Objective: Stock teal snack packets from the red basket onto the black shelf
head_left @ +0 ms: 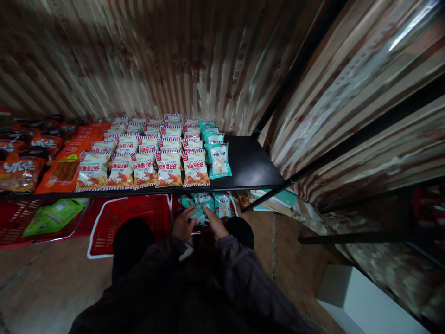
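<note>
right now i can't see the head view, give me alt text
A person's left hand and right hand touch teal packets in a red basket below a black shelf. On it, white snack bags sit between orange packs and a row of teal bags.

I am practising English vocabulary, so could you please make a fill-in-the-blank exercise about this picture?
1. The left hand and right hand are at teal packets in a ____ basket.
2. The shelf is coloured ____.
3. Its front row of white-and-orange packets has ____ packets.

Missing words: red; black; five.
</note>
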Available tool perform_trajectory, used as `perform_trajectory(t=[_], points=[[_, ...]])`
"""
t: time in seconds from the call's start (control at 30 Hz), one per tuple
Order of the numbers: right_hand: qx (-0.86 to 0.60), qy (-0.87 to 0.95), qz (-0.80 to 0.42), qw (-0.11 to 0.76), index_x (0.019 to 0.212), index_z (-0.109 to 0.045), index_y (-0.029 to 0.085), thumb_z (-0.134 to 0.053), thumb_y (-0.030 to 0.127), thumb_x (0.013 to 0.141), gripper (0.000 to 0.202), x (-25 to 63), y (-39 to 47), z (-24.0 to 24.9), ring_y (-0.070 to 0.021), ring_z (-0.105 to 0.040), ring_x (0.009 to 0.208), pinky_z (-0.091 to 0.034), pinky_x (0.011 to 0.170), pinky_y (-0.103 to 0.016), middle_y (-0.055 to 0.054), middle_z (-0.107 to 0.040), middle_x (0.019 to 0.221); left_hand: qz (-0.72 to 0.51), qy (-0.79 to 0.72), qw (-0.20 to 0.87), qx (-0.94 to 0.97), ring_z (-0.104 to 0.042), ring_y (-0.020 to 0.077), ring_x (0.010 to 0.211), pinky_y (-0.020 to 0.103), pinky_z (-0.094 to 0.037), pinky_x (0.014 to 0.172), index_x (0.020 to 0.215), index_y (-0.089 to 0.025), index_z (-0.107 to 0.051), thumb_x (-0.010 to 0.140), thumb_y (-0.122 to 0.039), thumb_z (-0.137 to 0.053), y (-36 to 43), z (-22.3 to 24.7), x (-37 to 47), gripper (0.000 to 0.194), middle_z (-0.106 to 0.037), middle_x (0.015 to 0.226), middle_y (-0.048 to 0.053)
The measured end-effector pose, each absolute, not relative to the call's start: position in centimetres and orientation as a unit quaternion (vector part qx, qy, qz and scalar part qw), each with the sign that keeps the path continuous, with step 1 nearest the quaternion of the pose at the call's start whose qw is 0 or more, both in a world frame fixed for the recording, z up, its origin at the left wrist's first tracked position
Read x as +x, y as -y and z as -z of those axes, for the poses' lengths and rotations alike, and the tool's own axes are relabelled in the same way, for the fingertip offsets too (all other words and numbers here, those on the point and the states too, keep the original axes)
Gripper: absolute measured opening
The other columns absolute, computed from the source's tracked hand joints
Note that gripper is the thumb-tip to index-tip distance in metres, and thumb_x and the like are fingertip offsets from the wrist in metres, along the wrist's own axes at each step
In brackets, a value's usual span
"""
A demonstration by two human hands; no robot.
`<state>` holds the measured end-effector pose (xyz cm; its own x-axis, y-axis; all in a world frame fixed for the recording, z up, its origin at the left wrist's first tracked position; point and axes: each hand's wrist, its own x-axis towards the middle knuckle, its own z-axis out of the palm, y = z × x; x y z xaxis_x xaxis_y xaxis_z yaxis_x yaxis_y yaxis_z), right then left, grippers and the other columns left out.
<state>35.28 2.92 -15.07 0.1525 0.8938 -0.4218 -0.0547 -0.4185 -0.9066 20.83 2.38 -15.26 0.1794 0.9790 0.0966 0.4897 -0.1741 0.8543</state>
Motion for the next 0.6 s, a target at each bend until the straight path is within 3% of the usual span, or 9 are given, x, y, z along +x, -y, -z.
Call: perform_trajectory(t=[0.13, 0.27, 0.47, 0.6], points=[[-0.527, 0.375, -0.576, 0.5, 0.104, -0.065, 0.024, -0.072, 0.051, 0.063, 0.05, 36.1, -3.0, 12.1, -0.019, -0.062, 0.093, -0.046, 0.084, -0.031, -0.003, -0.068, 0.098, -0.389, -0.557, 0.38, 0.628, -0.06, 0.0198, 0.106, 0.036, -0.045, 0.097, 0.107, -0.02, -0.066, 0.083, -0.034, -0.048, -2.7, 13.3, 20.4, 0.033, -0.066, 0.113, 0.007], [-0.486, 0.378, -0.615, 0.493, 0.09, -0.071, 0.021, -0.079, 0.045, 0.056, 0.042, 36.7, -3.6, 10.0, -0.0167, -0.062, 0.075, -0.047, 0.075, -0.03, -0.001, -0.07, 0.081, -0.403, -0.552, 0.426, 0.592, -0.064, 0.0206, 0.095, 0.032, -0.05, 0.085, 0.106, -0.02, -0.067, 0.079, -0.036, -0.054, -3.2, 11.2, 19.5, 0.034, -0.069, 0.105, 0.007], [-0.513, 0.417, -0.547, 0.514, 0.073, -0.072, 0.02, -0.074, 0.048, 0.06, 0.031, 36.5, -4.1, 8.9, -0.0156, -0.059, 0.069, -0.045, 0.069, -0.029, -0.001, -0.07, 0.074, -0.452, -0.536, 0.469, 0.537, -0.064, 0.0181, 0.071, 0.027, -0.05, 0.065, 0.09, -0.018, -0.07, 0.068, -0.043, -0.066, -3.4, 9.4, 19.3, 0.033, -0.071, 0.082, 0.006], [-0.542, 0.443, -0.475, 0.533, 0.068, -0.066, 0.019, -0.069, 0.052, 0.063, 0.033, 36.3, -4.4, 8.9, -0.0129, -0.053, 0.06, -0.041, 0.059, -0.025, 0.003, -0.061, 0.06, -0.507, -0.512, 0.527, 0.452, -0.064, 0.0182, 0.069, 0.027, -0.05, 0.065, 0.081, -0.017, -0.069, 0.056, -0.049, -0.075, -3.2, 7.8, 20.0, 0.041, -0.07, 0.073, 0.005]])
